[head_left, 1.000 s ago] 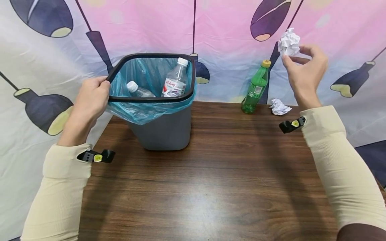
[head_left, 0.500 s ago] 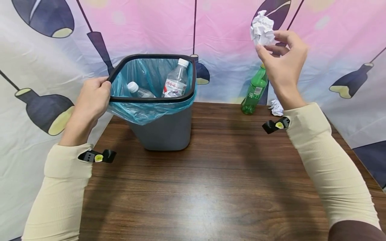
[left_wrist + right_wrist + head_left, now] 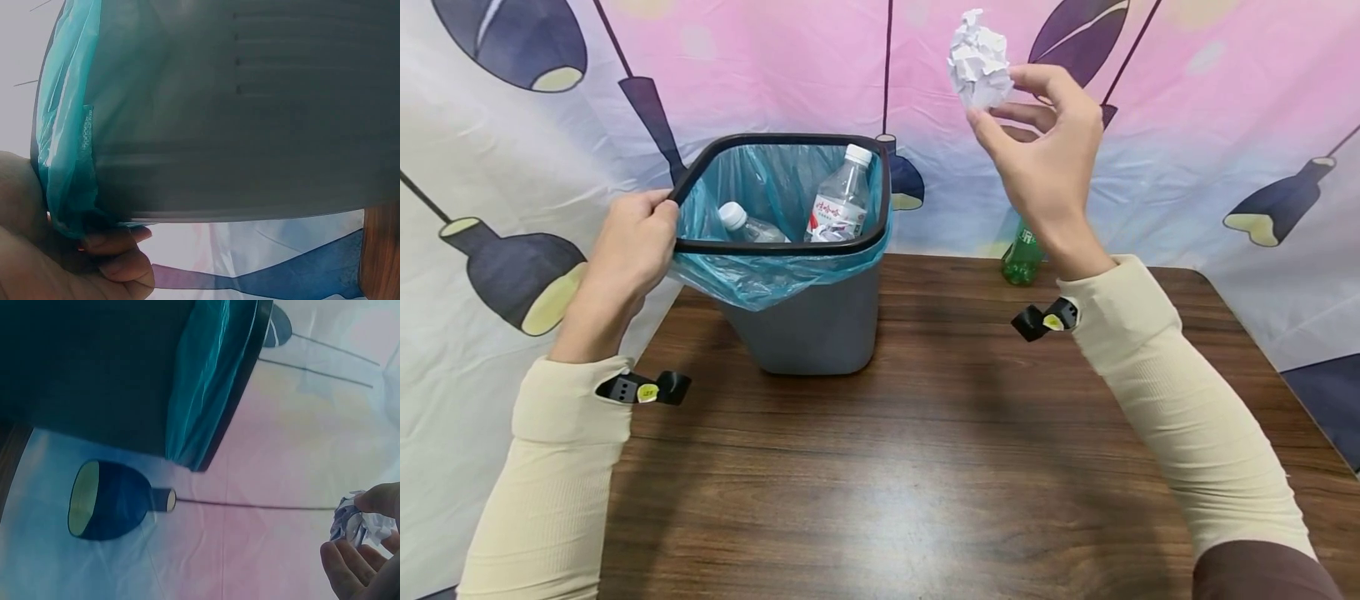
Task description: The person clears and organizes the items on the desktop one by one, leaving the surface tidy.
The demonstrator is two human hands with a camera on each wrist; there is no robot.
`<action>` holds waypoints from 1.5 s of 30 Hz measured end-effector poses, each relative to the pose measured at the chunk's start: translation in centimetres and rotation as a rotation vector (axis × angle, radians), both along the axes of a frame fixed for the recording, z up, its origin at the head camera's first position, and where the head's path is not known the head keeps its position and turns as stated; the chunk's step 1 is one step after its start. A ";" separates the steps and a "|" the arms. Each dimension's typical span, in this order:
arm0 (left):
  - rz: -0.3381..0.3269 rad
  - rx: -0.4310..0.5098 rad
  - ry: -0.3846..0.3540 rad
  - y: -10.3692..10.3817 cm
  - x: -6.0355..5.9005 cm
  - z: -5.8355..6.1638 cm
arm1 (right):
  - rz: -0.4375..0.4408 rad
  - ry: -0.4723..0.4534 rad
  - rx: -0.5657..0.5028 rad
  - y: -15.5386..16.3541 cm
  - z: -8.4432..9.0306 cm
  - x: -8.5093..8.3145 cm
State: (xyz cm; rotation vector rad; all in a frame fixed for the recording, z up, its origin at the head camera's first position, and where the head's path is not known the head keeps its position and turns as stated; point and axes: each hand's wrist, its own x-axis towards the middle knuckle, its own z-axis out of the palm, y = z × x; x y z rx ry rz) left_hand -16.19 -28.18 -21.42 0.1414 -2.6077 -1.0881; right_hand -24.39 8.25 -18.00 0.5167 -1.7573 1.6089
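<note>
A grey bin (image 3: 808,321) with a blue liner (image 3: 760,279) and a black rim stands at the table's back left. Inside lie two clear plastic bottles (image 3: 838,204). My left hand (image 3: 628,246) grips the bin's left rim corner; in the left wrist view its fingers (image 3: 119,247) curl under the liner (image 3: 65,156). My right hand (image 3: 1045,162) is raised to the right of the bin and pinches a crumpled white paper ball (image 3: 977,58) at its fingertips. The right wrist view shows that paper ball (image 3: 359,525) and the bin's rim (image 3: 234,387).
A green bottle (image 3: 1021,254) stands at the back of the brown wooden table (image 3: 887,467), mostly hidden behind my right wrist. A printed cloth backdrop (image 3: 1225,125) hangs behind the table. The table's right edge (image 3: 1262,350) lies near my right forearm.
My right hand has carried the paper ball leftward and slightly up, toward the bin. It now hides the green bottle and the second paper scrap. My left hand stays on the rim.
</note>
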 end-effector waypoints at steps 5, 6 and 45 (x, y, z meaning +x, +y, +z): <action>0.002 0.003 -0.006 0.0 0.0 0.0 | 0.012 0.036 0.076 -1.5 -0.2 0.4; 0.003 0.002 -0.007 0.0 0.0 0.0 | 0.012 0.057 0.097 -1.7 -0.3 0.5; 0.007 0.006 -0.027 0.2 0.0 0.0 | 0.085 0.005 0.240 -1.8 -0.8 0.7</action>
